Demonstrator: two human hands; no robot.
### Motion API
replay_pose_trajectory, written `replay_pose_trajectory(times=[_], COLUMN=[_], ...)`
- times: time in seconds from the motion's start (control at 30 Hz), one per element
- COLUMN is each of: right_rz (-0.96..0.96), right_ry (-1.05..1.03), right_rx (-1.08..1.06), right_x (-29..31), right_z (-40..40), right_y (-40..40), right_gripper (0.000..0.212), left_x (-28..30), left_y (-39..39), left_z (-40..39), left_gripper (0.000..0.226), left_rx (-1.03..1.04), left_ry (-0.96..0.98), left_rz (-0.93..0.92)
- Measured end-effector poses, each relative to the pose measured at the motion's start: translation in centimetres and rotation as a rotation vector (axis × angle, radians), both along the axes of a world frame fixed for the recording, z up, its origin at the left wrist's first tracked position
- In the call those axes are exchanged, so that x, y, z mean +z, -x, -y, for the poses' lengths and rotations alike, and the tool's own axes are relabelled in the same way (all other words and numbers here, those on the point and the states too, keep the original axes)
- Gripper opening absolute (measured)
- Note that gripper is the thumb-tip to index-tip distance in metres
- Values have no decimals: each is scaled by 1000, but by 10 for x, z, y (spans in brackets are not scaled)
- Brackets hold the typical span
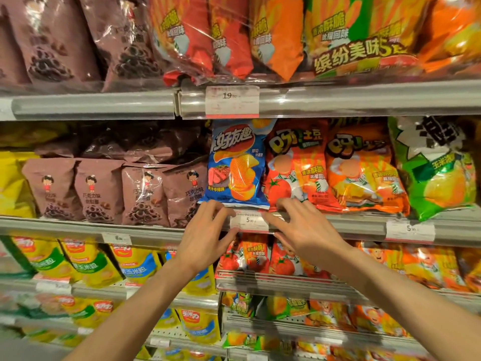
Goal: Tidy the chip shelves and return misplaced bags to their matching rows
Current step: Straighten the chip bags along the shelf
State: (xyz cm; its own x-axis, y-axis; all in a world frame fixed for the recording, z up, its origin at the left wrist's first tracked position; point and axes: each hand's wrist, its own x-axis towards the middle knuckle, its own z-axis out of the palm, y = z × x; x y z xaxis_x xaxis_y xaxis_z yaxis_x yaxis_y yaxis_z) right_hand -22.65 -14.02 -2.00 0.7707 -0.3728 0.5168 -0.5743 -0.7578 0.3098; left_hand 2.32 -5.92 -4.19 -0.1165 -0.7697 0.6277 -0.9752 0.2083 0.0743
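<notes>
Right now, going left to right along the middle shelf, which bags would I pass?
Yellow bag → brown chocolate-ring bags → blue ridged-chip bag → red tomato bag → orange bag → green corn bag.

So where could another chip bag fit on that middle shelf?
Hardly anywhere in front: the blue bag, red bag and orange bag touch side by side. The only gap is the dark space above the brown bags, under the upper shelf rail. Both hands crowd the blue bag's bottom edge.
</notes>
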Motion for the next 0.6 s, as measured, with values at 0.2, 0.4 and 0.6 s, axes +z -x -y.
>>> replay_pose_trajectory(times=[0.2,0.4,0.6], right_rz=[48,49,34], right_ry=[-48,-77,-58], right_rx=[50,47,41], right_x=[-6,-6,-8], right_z=[4,5,5], right_y=[2,2,3], right_gripper=[49,51,51], left_x=[-5,-13,-14], left_y=[15,35,55], left_z=[-7,-14,-3], left_gripper=[15,48,51], left_rx=[45,156,147], left_ry=[-28,-272,-433], left_rz=[-398,-949,-1493])
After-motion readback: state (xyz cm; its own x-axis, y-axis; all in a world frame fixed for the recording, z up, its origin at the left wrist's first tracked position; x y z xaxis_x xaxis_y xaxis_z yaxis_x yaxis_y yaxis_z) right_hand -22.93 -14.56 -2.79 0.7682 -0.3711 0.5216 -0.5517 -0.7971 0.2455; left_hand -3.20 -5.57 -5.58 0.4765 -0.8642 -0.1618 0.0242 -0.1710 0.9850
